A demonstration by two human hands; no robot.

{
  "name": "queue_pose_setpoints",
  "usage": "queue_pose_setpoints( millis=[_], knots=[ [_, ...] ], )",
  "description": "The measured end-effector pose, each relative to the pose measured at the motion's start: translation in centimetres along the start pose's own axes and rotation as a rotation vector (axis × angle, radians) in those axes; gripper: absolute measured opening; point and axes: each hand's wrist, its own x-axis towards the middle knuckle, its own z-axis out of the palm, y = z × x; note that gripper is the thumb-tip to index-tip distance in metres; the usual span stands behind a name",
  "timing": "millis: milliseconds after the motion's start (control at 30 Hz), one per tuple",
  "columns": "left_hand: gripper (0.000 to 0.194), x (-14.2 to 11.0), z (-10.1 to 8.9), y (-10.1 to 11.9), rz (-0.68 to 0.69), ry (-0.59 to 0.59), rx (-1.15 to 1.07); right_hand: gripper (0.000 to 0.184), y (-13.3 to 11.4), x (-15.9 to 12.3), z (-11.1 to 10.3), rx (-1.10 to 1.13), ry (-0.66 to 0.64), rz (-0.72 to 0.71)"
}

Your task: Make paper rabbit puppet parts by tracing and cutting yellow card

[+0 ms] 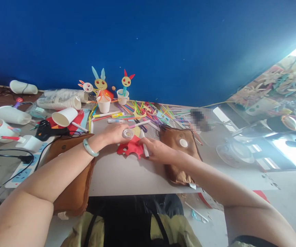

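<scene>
Near the middle of the table, my left hand (115,133) is closed around a small clear round thing (127,133), which could be a roll of tape. My right hand (158,150) pinches a sheet of red paper (131,146) with scalloped, cut-out edges. A white pen-like stick (146,150) lies against the fingers of that hand; whether they grip it too, I cannot tell. Just behind the red paper is a piece of yellow paper (136,131), partly covered. A pink and white pen (139,124) lies behind my hands.
Brown padded pouches lie on the left (71,171) and right (180,151). Paper-cup rabbits (103,103) stand at the back beside scattered coloured sticks (168,113). At left are a black glue gun (46,130), paper cups (65,116), and a corded power strip (24,173).
</scene>
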Motion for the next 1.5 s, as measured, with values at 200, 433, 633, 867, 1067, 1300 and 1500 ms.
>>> queue_pose_setpoints(
  millis=[200,433,633,867,1067,1300,1500],
  knots=[
    [0.046,0.2,0.5,-0.3,0.048,-0.008,0.044,0.038,2.8,3.1,-0.8,-0.236,0.209,0.252],
    [0.038,0.1,0.9,0.0,0.067,-0.009,0.122,0.04,4.1,5.9,-0.7,-0.331,0.123,0.461],
    [0.044,0.3,0.9,0.0,0.07,-0.018,0.12,0.038,4.9,6.2,-1.2,-0.203,0.255,0.454],
    [0.036,0.2,0.7,0.1,0.054,-0.034,0.097,0.035,3.8,6.7,-0.9,-0.027,0.364,0.376],
    [0.041,0.2,1.5,-0.4,0.055,-0.03,0.129,0.029,2.1,5.0,-0.3,0.041,0.25,0.268],
    [0.056,0.4,1.0,-0.7,0.015,0.02,0.035,0.028,1.3,2.2,1.9,-0.181,0.204,0.008],
    [0.059,0.2,0.4,-0.3,-0.106,0.13,-0.075,0.029,2.6,1.9,4.8,-0.161,0.352,-0.171]
  ],
)
